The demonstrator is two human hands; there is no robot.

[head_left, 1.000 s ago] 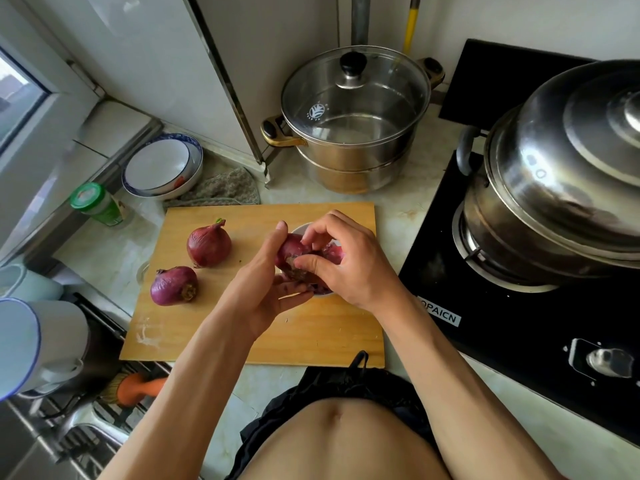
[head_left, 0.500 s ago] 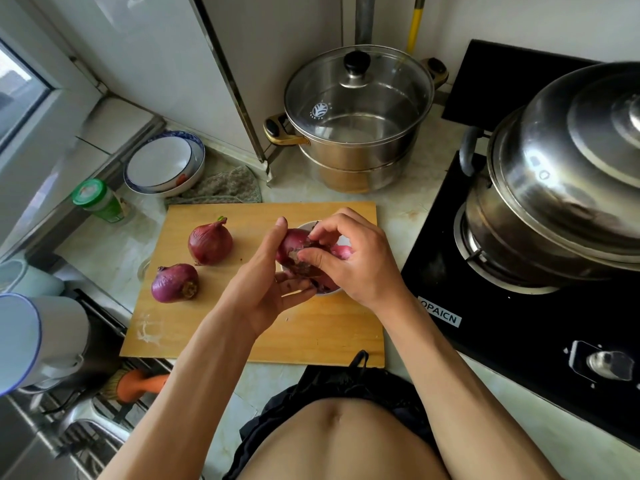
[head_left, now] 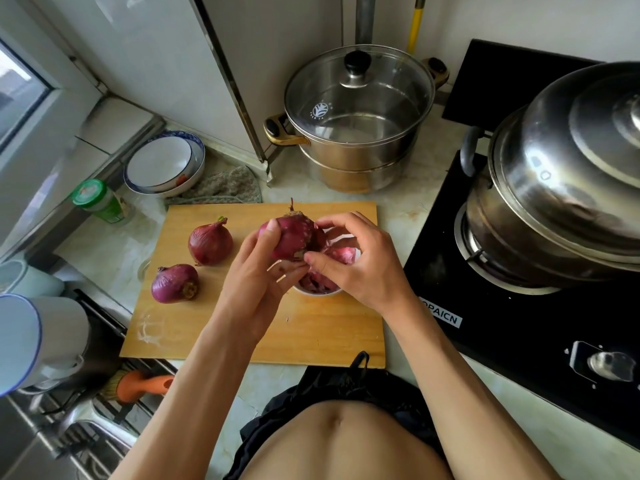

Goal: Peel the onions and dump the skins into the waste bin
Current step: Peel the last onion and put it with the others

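Observation:
My left hand holds a red onion above the wooden cutting board, thumb on its left side. My right hand pinches the skin at the onion's lower right edge. Under both hands sits a small white bowl with pink skins in it, mostly hidden. Two more unpeeled red onions lie on the board's left: one farther back, one nearer. No waste bin is in view.
A glass-lidded steel pot stands behind the board. A large lidded steel pot sits on the black gas hob at right. Stacked bowls, a green-capped jar, white mugs and the sink rack fill the left.
The onion has been lifted and turned so more of it shows above my left hand. My right hand's fingers have shifted to its lower right edge.

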